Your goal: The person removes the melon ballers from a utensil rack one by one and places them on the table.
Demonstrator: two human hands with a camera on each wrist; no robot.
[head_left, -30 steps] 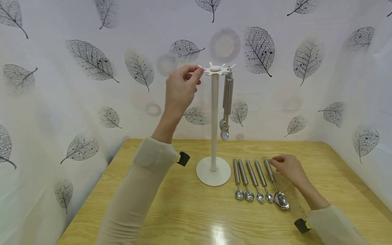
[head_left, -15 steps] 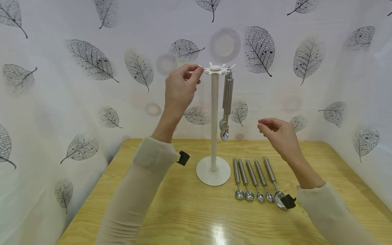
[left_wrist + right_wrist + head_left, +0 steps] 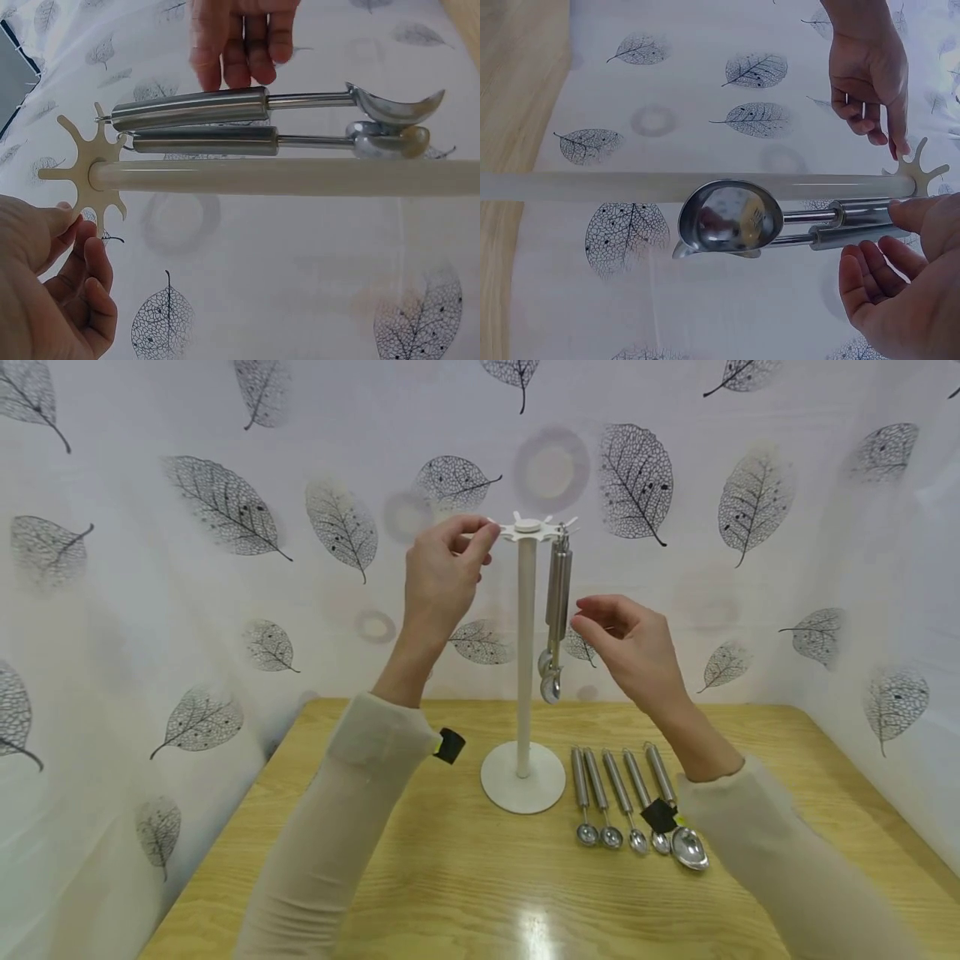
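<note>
A white stand (image 3: 527, 652) with a round base holds up a star-shaped top of prongs (image 3: 82, 150). My left hand (image 3: 442, 577) pinches one prong on the left side between thumb and fingers. From the right side of the top hang two steel scoops (image 3: 557, 593), bowls downward; in the left wrist view their handles (image 3: 202, 107) show side by side. My right hand (image 3: 630, 643) is just right of these handles, fingers loosely bent and thumb apart from them. In the right wrist view, the thumb (image 3: 911, 215) overlaps a handle and the other fingers hold nothing.
Several more steel scoops (image 3: 617, 785) lie in a row on the wooden table (image 3: 420, 877), right of the stand's base, handles pointing away. The rightmost has the largest bowl (image 3: 688, 849). A leaf-patterned curtain (image 3: 360, 443) surrounds the back and sides.
My right hand has left the rightmost scoop on the table and risen leftward, empty, to beside the hanging scoops. The left hand keeps its pinch on the prong.
</note>
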